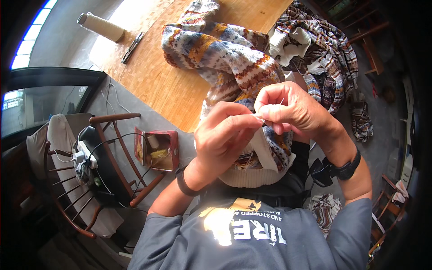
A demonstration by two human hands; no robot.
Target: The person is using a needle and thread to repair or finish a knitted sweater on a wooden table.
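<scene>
My left hand (225, 132) and my right hand (292, 108) meet fingertip to fingertip above my lap. Pinched in the left fingers is a small bit of white yarn (258, 117); whether it joins the knit below is hidden. From the pinch of my right hand a thin needle (282, 101) sticks up, mostly covered by the fingers. A patterned knit sweater (225, 49) in white, blue, rust and mustard runs from the wooden table down to my lap. Its white ribbed band (247, 177) lies beneath my hands.
On the table (148, 85) are a cone of cream yarn (101, 27) and dark thread snips (132, 47). More patterned knits (333, 49) are heaped at the right. A red tin (168, 150) sits at the lower left, beside a wooden chair (114, 157) bearing a power strip (87, 155).
</scene>
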